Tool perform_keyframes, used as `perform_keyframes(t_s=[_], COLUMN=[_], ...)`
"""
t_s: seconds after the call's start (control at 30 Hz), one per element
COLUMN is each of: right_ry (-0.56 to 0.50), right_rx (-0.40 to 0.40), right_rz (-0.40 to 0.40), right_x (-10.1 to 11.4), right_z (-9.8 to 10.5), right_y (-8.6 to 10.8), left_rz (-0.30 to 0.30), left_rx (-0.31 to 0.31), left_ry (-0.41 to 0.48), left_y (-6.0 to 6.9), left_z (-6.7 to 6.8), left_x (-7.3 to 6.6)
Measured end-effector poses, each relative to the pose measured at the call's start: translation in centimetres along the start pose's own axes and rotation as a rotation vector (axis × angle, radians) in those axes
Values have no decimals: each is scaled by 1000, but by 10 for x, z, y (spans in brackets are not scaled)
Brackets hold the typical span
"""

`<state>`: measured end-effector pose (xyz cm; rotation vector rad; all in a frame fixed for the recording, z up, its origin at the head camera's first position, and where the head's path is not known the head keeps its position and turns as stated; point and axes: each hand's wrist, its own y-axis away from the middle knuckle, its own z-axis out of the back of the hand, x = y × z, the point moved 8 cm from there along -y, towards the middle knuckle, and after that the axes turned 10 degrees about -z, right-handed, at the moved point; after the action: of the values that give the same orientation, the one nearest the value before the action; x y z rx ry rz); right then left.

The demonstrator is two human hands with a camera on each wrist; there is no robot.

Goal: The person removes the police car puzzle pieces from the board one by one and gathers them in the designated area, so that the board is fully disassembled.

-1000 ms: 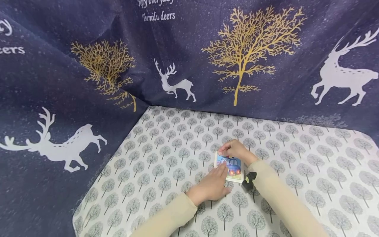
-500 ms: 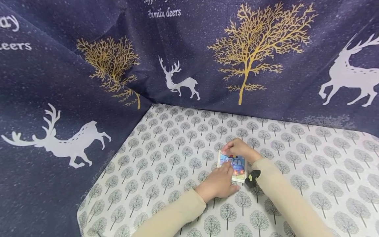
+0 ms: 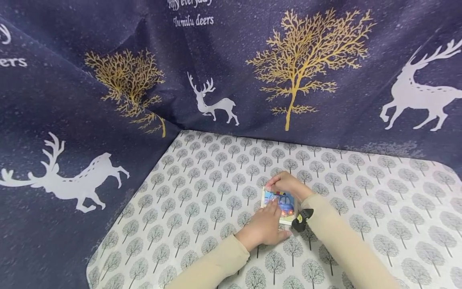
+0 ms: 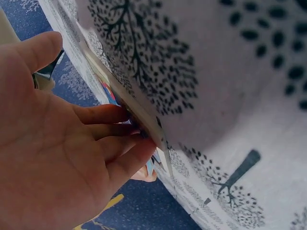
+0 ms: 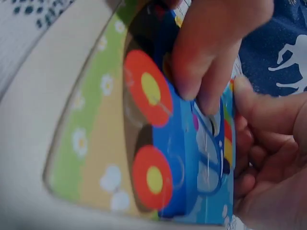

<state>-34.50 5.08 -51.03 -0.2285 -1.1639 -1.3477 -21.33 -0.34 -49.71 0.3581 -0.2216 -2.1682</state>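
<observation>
A small square jigsaw puzzle with a blue cartoon car and a pale frame lies on the tree-print cloth. My left hand reaches over its near left part, with extended fingertips resting on the picture; the left wrist view shows the thumb held apart. At the far left corner is my right hand, its thumb and curled fingers gripping the far edge. Up close, the right wrist view shows the car's red wheels and the left fingers touching the car. Some of the picture lies hidden under both hands.
The white cloth with grey trees covers the surface. A dark blue hanging with deer and golden trees rises behind and at the left. A black wrist device sits beneath the right sleeve, close to the puzzle's right edge.
My left hand has slid slightly to the right over the puzzle, its thumb now further right. The right hand stays at the far left corner. The whole view sways slightly.
</observation>
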Motion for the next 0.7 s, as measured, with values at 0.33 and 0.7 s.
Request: perform_keyframes(t_s=[0.33,0.7], right_ry=[122,92], right_rx=[-8,-49], right_rz=[31,-96], right_x=[7,12], right_z=[-8,-9], right_y=[-2,-1], left_rz=[24,9], left_rx=[4,-18], left_ry=[-55,-66], left_y=[2,-4], left_z=[4,8], left_x=[-5,-5])
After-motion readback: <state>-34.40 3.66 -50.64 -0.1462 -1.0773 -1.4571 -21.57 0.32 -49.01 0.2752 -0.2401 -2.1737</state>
